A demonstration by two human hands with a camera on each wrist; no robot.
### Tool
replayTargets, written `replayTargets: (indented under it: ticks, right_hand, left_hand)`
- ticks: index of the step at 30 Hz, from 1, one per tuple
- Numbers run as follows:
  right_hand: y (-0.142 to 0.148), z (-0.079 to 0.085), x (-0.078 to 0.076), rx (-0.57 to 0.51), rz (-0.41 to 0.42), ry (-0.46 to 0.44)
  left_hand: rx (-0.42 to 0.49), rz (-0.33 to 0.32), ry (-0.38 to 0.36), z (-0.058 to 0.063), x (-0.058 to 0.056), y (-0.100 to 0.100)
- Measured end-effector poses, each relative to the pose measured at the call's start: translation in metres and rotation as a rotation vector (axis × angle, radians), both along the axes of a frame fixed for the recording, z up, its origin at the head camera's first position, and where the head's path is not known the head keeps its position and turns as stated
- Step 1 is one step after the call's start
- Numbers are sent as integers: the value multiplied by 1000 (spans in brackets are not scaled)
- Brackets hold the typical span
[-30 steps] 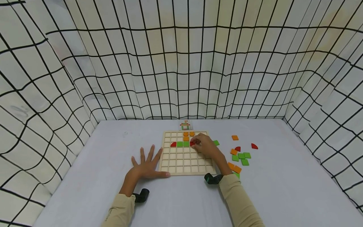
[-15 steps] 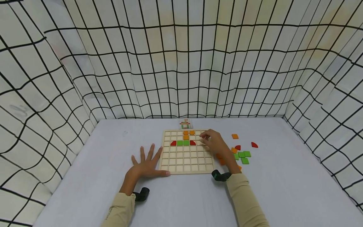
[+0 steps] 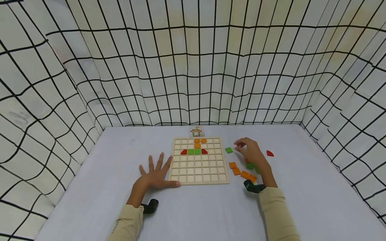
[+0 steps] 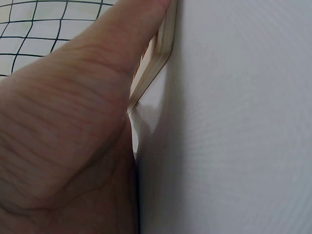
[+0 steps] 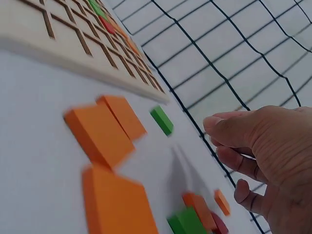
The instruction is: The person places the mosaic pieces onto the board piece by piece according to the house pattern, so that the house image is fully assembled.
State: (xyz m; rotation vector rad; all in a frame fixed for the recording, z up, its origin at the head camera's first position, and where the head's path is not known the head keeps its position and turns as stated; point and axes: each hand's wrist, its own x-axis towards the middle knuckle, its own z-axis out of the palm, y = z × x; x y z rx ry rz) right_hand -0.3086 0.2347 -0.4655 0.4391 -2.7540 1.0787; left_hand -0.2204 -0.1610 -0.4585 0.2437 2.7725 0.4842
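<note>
The left hand [image 3: 156,177] lies spread on the counter [image 3: 193,211], gripping nothing, its thumb along the near left corner of the board [image 3: 199,183] and its index fingertip at the left edge, probably to stop the board sliding. The right hand [image 3: 250,150] hovers right of the board, fingers loosely bent, thumb and forefinger close together (no piece shows between them), a shape that suits picking up thin tiles. A loose green square [image 3: 229,150] lies between it and the board; orange squares [image 3: 236,171] lie nearer, more tiles partly under the wrist, and a red quarter-round [image 3: 269,153] farther right, all seemingly kept within easy reach. On the board, two green tiles [image 3: 190,152] sit side by side between red pieces [image 3: 184,152]; beyond them come one orange tile [image 3: 197,146] and two orange discs [image 3: 203,141]. A patterned card [image 3: 197,131] lies past the far edge, likely for easy viewing.
</note>
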Motion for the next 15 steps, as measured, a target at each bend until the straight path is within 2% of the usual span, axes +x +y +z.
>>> replayTargets:
  ticks: [9,15]
  right_hand:
    - [40,1,15,56,-53,-64]
    - [58,-5,20,86,-66,-110]
  left_hand:
    - [-6,-1,9,0,1,0]
    - [-4,-2,9,1,1,0]
